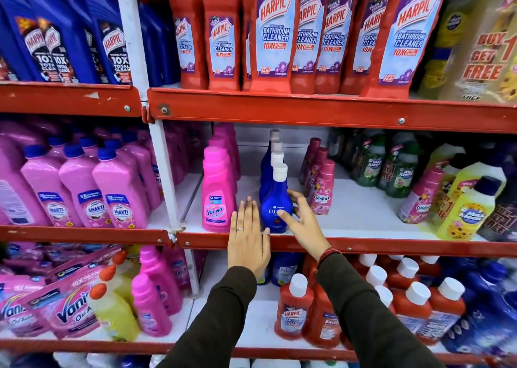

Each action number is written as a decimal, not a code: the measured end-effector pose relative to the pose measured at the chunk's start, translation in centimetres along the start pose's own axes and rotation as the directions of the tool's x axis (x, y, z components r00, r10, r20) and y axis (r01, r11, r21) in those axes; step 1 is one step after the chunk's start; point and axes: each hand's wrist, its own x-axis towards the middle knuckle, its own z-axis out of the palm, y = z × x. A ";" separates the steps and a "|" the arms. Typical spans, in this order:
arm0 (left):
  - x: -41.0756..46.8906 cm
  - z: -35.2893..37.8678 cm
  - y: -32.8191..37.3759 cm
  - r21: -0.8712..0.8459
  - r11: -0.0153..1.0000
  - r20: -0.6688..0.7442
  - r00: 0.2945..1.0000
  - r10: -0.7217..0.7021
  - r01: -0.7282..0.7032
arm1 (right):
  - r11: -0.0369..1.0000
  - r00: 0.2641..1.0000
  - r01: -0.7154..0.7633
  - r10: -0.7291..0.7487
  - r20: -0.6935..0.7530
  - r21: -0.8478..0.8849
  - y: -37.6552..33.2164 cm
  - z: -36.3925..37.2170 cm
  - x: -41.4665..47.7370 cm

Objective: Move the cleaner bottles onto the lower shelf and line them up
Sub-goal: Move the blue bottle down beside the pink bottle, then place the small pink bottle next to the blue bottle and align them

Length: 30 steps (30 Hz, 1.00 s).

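Note:
A blue bottle with a white cap (272, 197) stands at the front of a single-file row of like blue bottles (275, 155) on the white middle shelf (363, 213). My right hand (300, 222) holds its right side, thumb on the label and fingers curled behind. My left hand (247, 239) is flat, fingers together and pointing up, just left of the bottle with the thumb near its base. Red Harpic bathroom cleaner bottles (275, 31) fill the shelf above. Smaller red Harpic bottles (293, 311) stand on the shelf below.
A pink Vanish bottle (216, 194) stands just left of my left hand. Pink Comfort bottles (321, 194) are to the right of the blue row, with bare shelf between. A red shelf lip (391, 248) runs below my wrists. Green and yellow bottles (461, 208) crowd the right.

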 end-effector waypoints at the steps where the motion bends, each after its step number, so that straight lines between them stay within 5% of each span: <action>1: 0.0 0.0 0.0 0.000 1.000 0.002 1.000 -0.001 0.001 | 1.000 1.000 -0.001 0.001 0.005 0.002 0.0 0.0 0.0; 11: -0.2 -0.3 0.0 -0.015 1.000 -0.003 1.000 0.004 -0.004 | 1.000 1.000 0.016 -0.016 -0.001 0.011 0.2 -0.1 -0.3; 15: -0.3 -0.5 0.1 0.000 1.000 -0.008 1.000 0.016 -0.016 | 0.999 0.986 0.040 -0.040 -0.165 -0.007 0.2 -2.1 -0.8; 22: -0.2 -0.1 0.0 0.017 1.000 -0.024 1.000 0.012 -0.012 | 0.957 0.785 0.004 -0.184 -0.591 -0.291 0.2 -10.6 -1.0; 27: -0.1 -0.2 0.1 0.028 0.999 -0.023 1.000 0.016 -0.015 | 0.884 0.578 -0.288 -0.147 -0.802 -0.369 -0.3 -16.6 -0.1; 30: -0.1 -0.4 0.2 0.013 1.000 -0.023 1.000 0.009 -0.009 | 0.807 0.551 -0.481 -0.028 -0.834 -0.344 -0.3 -19.8 0.7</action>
